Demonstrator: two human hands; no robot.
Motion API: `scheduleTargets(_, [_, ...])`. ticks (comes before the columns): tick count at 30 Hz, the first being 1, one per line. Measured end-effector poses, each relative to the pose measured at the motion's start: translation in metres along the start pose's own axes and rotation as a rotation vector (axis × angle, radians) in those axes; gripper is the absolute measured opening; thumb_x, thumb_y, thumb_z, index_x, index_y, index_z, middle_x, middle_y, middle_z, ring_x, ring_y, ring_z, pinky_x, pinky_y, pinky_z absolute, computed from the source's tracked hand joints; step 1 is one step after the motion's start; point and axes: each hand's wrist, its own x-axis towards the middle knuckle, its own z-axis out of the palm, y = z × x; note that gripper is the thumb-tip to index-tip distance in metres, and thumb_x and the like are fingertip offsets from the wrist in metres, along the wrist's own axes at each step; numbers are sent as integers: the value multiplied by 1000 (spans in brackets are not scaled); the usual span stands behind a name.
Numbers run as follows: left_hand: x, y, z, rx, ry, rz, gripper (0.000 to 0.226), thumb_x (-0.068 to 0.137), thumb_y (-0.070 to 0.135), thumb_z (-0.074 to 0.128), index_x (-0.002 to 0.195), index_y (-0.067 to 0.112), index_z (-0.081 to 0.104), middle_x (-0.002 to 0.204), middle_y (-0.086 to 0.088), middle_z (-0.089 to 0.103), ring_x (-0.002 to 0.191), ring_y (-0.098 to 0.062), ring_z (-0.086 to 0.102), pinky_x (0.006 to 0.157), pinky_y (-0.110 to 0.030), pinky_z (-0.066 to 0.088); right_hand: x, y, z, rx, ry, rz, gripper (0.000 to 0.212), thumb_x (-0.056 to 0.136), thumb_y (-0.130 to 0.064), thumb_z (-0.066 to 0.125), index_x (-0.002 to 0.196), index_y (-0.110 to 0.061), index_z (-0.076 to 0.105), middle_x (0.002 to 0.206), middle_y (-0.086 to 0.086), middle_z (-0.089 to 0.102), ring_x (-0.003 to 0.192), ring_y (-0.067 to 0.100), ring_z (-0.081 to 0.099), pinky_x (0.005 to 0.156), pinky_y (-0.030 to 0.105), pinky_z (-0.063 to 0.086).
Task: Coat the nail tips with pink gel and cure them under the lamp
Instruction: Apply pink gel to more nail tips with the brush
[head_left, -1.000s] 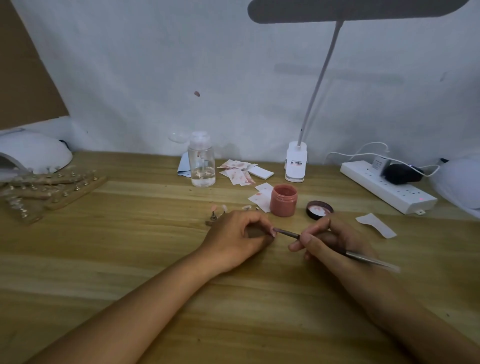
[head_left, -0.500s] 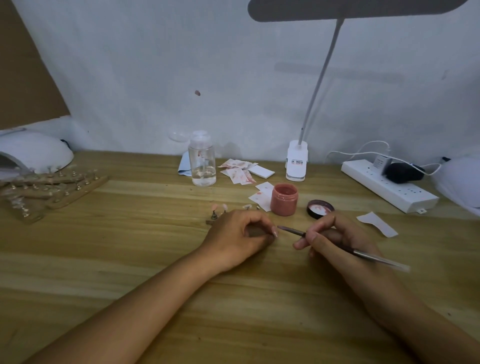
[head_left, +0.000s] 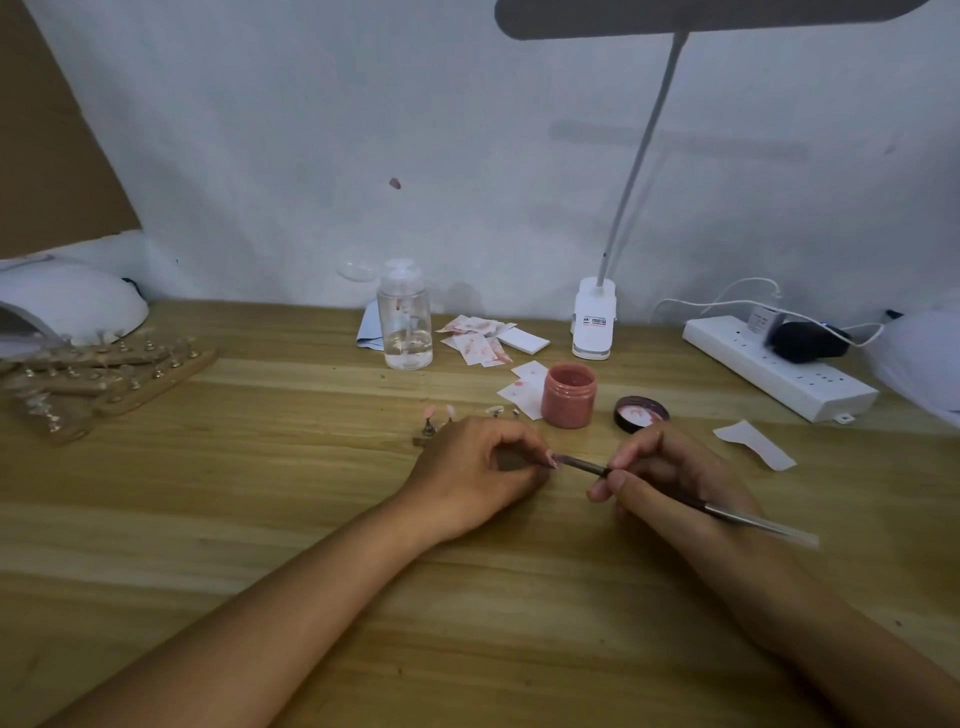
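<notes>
Your right hand (head_left: 675, 480) pinches thin dark brush (head_left: 584, 465); left hand (head_left: 467, 467) clamps pink nail tip (head_left: 551, 459). Beyond them, round pink jar (head_left: 570, 371) open, pink gel (head_left: 569, 405) inside; clear plastic bottle (head_left: 406, 322) near tabletop's far edge, part-full.

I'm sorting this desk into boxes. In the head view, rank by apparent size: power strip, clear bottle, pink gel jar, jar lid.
1. power strip
2. clear bottle
3. pink gel jar
4. jar lid
Jar and lid look alike in width; the jar stands taller.
</notes>
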Motion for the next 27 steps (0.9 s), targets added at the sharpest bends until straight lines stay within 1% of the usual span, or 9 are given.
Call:
scheduleTargets(2, [1,0,0,6,-2,1,8,84,13,75,91,19,76,51,38,52,49,22,46,48,-1,28,0,0,0,-6,-3,3,7,88,1,61,94,1,57,80,8,74,75,12,67,68,15,47])
scheduleTargets(5, [1,0,0,1,-5,3,9,85,14,75,93,18,77,54,39,54,50,23,46,49,1,28,0,0,1,-21,1,8,7,87,2,63,92,0,58,79,10,73,81,23,67,71,23,49])
scheduleTargets(7, [1,0,0,1,-5,10,10,85,12,75,93,17,77,51,38,52,50,23,45,49,1,28,0,-1,1,-30,12,8,7,87,2,63,91,0,58,79,12,72,83,28,66,71,27,49])
scheduleTargets(10, [1,0,0,2,-5,16,10,85,12,74,92,18,77,50,38,52,49,23,45,49,1,28,0,-1,1,-40,27,7,7,86,4,63,90,1,58,77,12,72,81,27,65,69,23,48])
scheduleTargets(13, [0,0,0,2,-5,21,10,85,12,75,91,19,77,50,37,51,49,23,45,49,1,28,0,-2,1,-50,38,0,6,86,4,63,90,1,58,77,12,72,79,27,65,68,23,48])
scheduleTargets(17, [1,0,0,2,-2,18,9,85,13,75,91,19,77,51,38,53,49,23,45,48,1,27,-1,-3,1,-59,36,6,6,86,3,62,90,0,59,78,12,71,80,26,65,72,31,50])
scheduleTargets(20, [1,0,0,10,-4,19,9,85,14,75,92,20,77,50,38,52,49,23,45,48,1,27,0,-3,1,-70,30,12,6,87,2,62,90,-1,59,77,10,71,79,23,66,69,25,49])
scheduleTargets(25, [1,-2,0,0,2,16,9,85,14,75,90,21,78,56,37,56,50,22,46,49,1,28,1,-3,0,-74,38,15,5,87,3,61,89,-1,58,76,11,71,78,25,65,71,31,49])
scheduleTargets(27, [1,-2,0,-2,5,19,9,84,14,75,89,21,77,57,37,57,50,22,46,49,1,28,0,-3,1,-66,42,10,4,87,3,61,89,0,58,76,11,71,78,26,64,69,28,49])
